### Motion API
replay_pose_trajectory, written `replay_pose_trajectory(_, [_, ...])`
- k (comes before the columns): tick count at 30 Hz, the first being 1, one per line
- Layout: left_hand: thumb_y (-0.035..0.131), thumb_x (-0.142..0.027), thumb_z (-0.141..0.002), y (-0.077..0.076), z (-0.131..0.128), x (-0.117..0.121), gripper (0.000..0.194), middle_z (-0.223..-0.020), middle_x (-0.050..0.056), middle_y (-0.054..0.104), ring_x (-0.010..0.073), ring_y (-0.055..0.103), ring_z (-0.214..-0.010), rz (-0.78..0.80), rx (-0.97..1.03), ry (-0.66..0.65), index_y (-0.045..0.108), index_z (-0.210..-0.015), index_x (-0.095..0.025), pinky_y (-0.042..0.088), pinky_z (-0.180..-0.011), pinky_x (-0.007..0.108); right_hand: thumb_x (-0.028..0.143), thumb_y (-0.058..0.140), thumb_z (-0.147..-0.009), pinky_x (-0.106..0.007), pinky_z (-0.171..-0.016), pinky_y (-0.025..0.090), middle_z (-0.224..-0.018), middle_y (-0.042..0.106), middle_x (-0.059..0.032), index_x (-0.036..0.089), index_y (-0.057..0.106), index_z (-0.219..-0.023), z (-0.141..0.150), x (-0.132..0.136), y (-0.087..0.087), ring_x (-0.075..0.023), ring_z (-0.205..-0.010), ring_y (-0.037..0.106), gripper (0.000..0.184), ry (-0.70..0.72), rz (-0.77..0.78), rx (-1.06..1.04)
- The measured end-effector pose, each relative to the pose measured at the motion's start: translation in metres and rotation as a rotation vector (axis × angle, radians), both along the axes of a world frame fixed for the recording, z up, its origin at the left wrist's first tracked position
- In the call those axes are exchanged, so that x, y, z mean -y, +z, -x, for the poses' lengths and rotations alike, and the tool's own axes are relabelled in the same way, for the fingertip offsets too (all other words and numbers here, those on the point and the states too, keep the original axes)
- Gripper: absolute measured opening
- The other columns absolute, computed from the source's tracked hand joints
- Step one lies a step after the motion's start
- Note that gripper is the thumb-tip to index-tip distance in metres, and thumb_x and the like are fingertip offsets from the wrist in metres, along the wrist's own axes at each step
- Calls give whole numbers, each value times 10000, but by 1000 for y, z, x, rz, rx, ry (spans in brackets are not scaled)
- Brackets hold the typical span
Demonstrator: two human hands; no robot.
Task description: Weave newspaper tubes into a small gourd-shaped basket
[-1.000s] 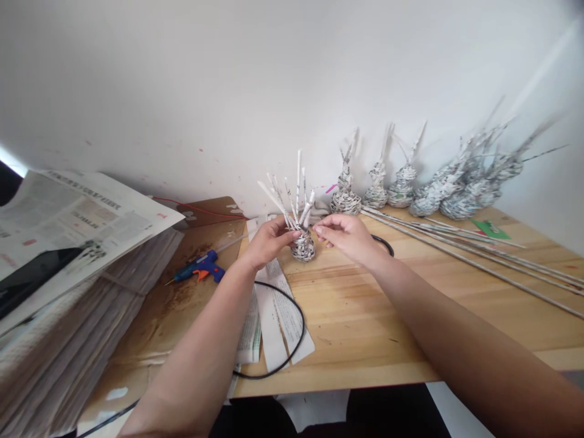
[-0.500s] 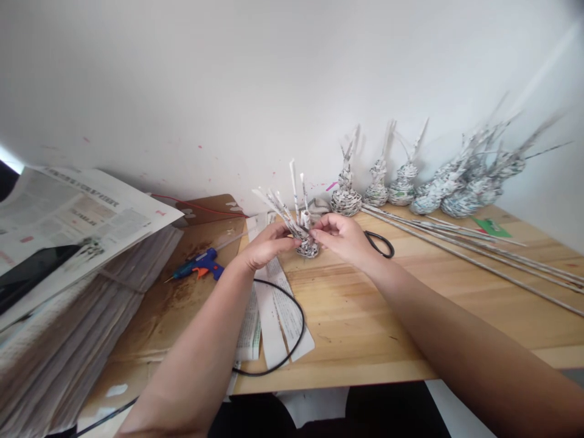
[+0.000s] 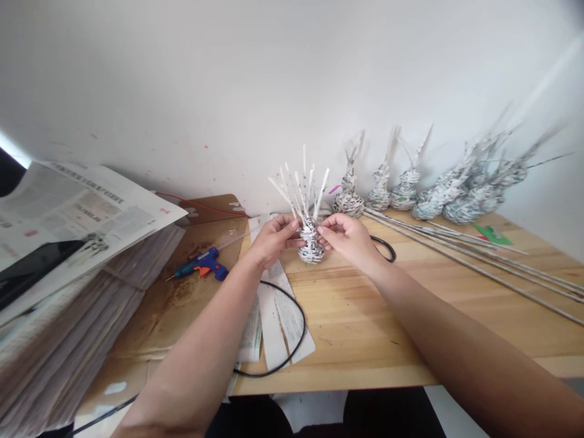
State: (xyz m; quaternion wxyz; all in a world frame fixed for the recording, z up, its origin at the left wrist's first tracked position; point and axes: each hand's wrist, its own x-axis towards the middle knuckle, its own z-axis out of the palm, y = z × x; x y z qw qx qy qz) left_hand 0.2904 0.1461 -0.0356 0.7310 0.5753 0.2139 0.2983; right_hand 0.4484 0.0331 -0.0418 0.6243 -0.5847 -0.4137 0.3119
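A small woven newspaper piece point(image 3: 311, 246) stands on the wooden table point(image 3: 410, 316), with several thin paper tubes point(image 3: 303, 188) fanning up from its top. My left hand point(image 3: 274, 238) pinches it from the left, fingers closed on the neck where the tubes come out. My right hand point(image 3: 344, 238) grips the same neck from the right. Both forearms reach in from the bottom edge.
A row of finished woven pieces point(image 3: 429, 191) lines the wall. Long paper rods point(image 3: 479, 261) lie at the right. A blue glue gun point(image 3: 203, 264) rests on cardboard, its black cord point(image 3: 292, 340) looping over paper strips point(image 3: 278, 322). Stacked newspapers point(image 3: 59, 274) fill the left; scissors point(image 3: 385, 248) behind my right hand.
The woven piece, tipped leftward half a second ago, now stands upright with its tubes fanned straight up. Both hands stayed on it and shifted slightly right.
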Motion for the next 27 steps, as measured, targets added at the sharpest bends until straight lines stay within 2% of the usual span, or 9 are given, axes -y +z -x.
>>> replay_pose_trajectory(4, [957,-539,-581,0,-1,1,595,-901,48,727,139,724,-709,37,6,0,629,-857,-127,629,-634,243,361,742,-771,-316,-585,578,-728,697,-19,222,631,-782,-2,-1,-5,-175,-629,671,178,-7,-33,109])
replay_pose_trajectory(8, [905,-525,-690,-1,-3,1,527,-927,57,718,134,714,-696,49,12,25,638,-903,-123,629,-617,254,383,728,-775,-319,-589,579,-738,688,-20,223,622,-792,-3,-2,-8,-179,-645,673,194,-17,-50,146])
replay_pose_trajectory(13, [834,-626,-725,-2,-6,2,558,-764,-2,625,119,656,-659,-6,24,58,538,-751,-154,618,-598,264,371,722,-790,-301,-588,585,-763,678,-12,227,625,-852,0,1,-4,-173,-663,686,184,18,-77,146])
replay_pose_trajectory(15, [808,-654,-736,-3,-5,2,572,-766,5,636,122,651,-677,-49,25,63,517,-741,-162,615,-614,270,367,716,-803,-306,-601,596,-788,688,-15,229,639,-882,1,2,-4,-173,-670,696,176,21,-91,174])
replay_pose_trajectory(21, [841,-399,-716,-1,0,-3,525,-1079,111,760,203,732,-868,-58,12,-71,621,-1128,-159,597,-701,300,331,691,-830,-337,-629,619,-876,762,-54,220,736,-1039,0,2,-6,-193,-686,722,241,1,-101,217])
replay_pose_trajectory(25, [841,-272,-684,1,-1,2,504,-1221,132,739,243,705,-1050,-295,-27,-169,686,-1143,-133,570,-840,304,337,659,-856,-356,-634,614,-899,780,-72,206,768,-1003,-1,2,-6,-212,-695,738,225,18,-86,268])
replay_pose_trajectory(27, [852,-255,-684,2,-3,7,521,-1227,128,736,245,693,-1057,-444,-90,-173,697,-1163,-122,556,-878,311,347,656,-858,-361,-638,607,-875,780,-71,205,773,-955,-2,2,-5,-221,-708,732,208,-4,-90,335])
